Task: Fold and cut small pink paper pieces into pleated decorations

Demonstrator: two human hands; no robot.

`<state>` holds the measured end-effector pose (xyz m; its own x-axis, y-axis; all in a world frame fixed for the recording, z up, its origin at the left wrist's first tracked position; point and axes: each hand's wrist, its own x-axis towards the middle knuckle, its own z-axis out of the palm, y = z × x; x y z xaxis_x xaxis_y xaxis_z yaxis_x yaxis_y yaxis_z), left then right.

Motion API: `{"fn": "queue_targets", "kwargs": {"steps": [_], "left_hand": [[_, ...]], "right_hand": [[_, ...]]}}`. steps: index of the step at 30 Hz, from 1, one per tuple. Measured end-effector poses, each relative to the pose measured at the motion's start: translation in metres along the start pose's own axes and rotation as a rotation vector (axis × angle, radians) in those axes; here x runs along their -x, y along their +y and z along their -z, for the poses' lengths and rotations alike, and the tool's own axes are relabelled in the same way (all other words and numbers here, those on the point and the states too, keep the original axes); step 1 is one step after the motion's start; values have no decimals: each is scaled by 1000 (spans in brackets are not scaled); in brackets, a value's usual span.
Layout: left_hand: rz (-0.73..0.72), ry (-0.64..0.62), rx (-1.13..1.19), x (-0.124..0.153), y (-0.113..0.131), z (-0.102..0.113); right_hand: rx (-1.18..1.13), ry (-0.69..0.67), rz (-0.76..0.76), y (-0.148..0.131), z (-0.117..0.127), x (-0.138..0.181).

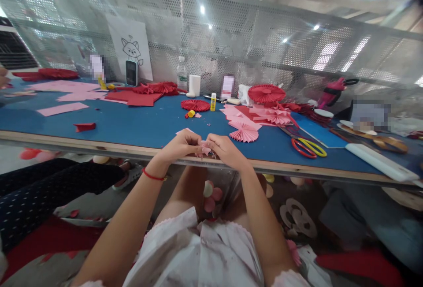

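My left hand (185, 144) and my right hand (224, 148) meet at the table's front edge, fingers closed. Between their fingertips they pinch a small piece of pink paper (205, 147); its exact shape is mostly hidden. Just right of my right hand lies a pink pleated paper fan (243, 132). Behind the hands stands a yellow glue stick (213, 102), beside a red pleated paper rosette (195, 105). Its yellow cap (191, 113) lies in front of the rosette among paper scraps.
Scissors (309, 147) with red and yellow handles lie right, near a paper trimmer (380, 161). Pink sheets (62, 109), red sheets (132, 97) and a folded red strip (84, 127) lie left. A water bottle (181, 75) stands behind. Another person's leg (59, 179) shows at left.
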<state>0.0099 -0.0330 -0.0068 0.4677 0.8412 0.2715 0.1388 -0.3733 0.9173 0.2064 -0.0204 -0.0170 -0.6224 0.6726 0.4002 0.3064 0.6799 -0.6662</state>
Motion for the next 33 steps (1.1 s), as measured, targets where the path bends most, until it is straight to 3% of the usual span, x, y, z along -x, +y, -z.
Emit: {"fn": "queue_targets", "kwargs": {"steps": [33], "left_hand": [[-40,-27,1,-1,-7,3]], "right_hand": [[-12,6,-11,-2,0,1]]}}
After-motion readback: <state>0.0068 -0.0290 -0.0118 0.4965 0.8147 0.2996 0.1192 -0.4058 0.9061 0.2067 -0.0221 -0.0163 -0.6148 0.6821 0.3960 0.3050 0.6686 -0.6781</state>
